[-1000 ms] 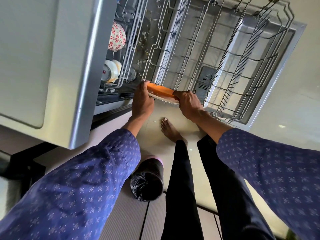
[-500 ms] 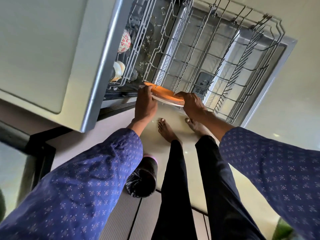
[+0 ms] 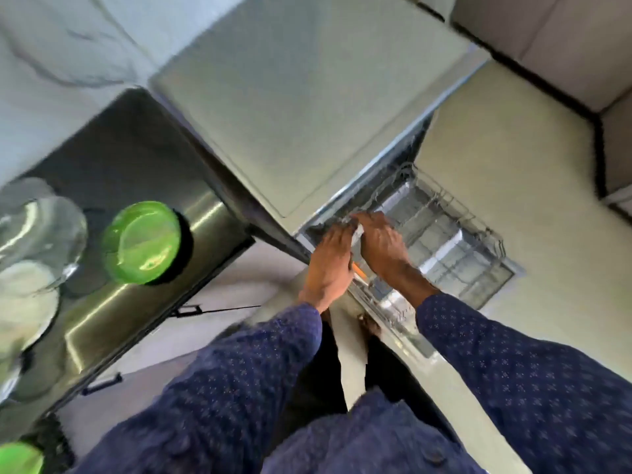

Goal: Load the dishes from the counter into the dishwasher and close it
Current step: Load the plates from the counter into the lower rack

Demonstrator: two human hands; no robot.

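Note:
The picture is blurred by motion. The dishwasher's lower wire rack (image 3: 455,230) is pulled out over the open door below the counter. Both hands reach down at the rack's near left corner. My left hand (image 3: 330,265) and my right hand (image 3: 383,248) are close together, fingers closed on an orange plate (image 3: 359,271), of which only a thin orange and white edge shows between them. On the steel counter at the left stand a green bowl (image 3: 142,242), glass bowls (image 3: 37,224) and a white plate (image 3: 24,302).
The grey counter top (image 3: 307,90) over the dishwasher fills the upper middle. Cabinet fronts with dark handles (image 3: 102,383) run below the steel counter. Another green dish (image 3: 17,460) shows at the bottom left corner. Pale floor (image 3: 513,159) lies right of the rack.
The view has swung up and back, bringing the counter and its dishes into sight. Both hands with the orange plate have moved closer together at the rack's near corner.

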